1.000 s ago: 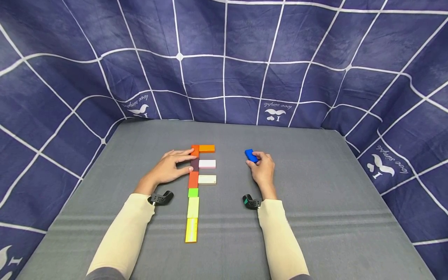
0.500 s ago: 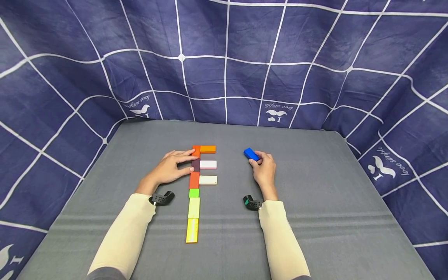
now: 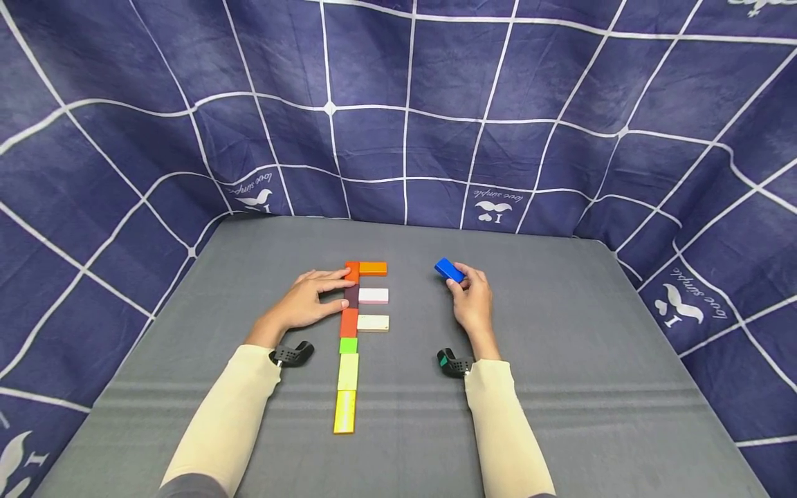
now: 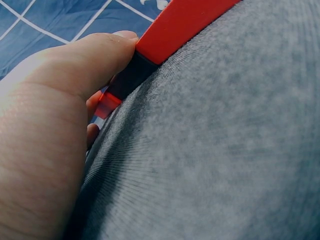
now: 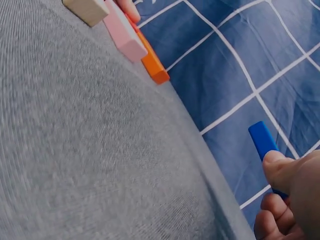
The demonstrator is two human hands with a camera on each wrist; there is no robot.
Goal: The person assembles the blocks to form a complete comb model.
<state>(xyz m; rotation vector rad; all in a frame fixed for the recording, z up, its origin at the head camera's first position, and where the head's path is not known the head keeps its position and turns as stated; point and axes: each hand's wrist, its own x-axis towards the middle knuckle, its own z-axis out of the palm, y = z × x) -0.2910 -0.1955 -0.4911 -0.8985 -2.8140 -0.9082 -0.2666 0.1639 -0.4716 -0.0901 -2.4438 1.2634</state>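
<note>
A blue domino-like block (image 3: 448, 269) is pinched between the thumb and fingers of my right hand (image 3: 474, 302), to the right of the block row. In the right wrist view the blue block (image 5: 262, 139) juts out past the thumb, raised off the cloth. My left hand (image 3: 304, 301) rests at the row's far end, its fingers stretched over the orange-red block (image 3: 353, 275) and the dark block (image 3: 352, 299). Its thumb tip touches the row's left side, where the dark block (image 4: 134, 74) meets the red block (image 4: 172, 30) in the left wrist view.
Toward me the row continues with red (image 3: 349, 323), green (image 3: 349, 345), pale yellow (image 3: 348, 371) and yellow (image 3: 344, 413) blocks. Orange (image 3: 373, 269), white-and-pink (image 3: 373, 296) and cream (image 3: 373, 323) blocks stick out rightward from it. A blue gridded curtain (image 3: 405, 138) surrounds the grey cloth (image 3: 560, 332).
My right hand has lifted the blue block slightly and turned it, so more of it shows beyond the fingertips. The left hand keeps its place on the row. The head view has shifted a little.
</note>
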